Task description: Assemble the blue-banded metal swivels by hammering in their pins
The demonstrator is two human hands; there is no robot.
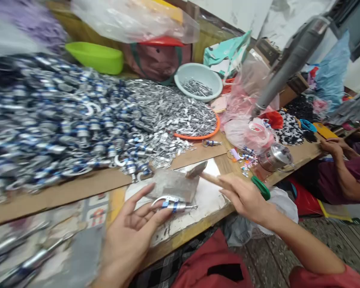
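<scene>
Hundreds of finished blue-and-silver clips [63, 120] lie heaped across the left of the table [78, 188], the biggest mass in view; judged from that, most of the run looks done. Beside it a smaller heap of loose silver metal pieces [174, 112] fills an orange tray [211, 133], with more in a pale bowl [198, 82], so stock still remains to be worked. Flat grey metal block [175, 185] sits at the table's near edge. Right hand [244, 198] is closed round the handle of a small hammer [198, 170], head over the block. Left hand [132, 228] is mostly open, fingers pinching one clip [174, 205] just in front of the block. Another person's hands [336, 148] rest far right.
</scene>
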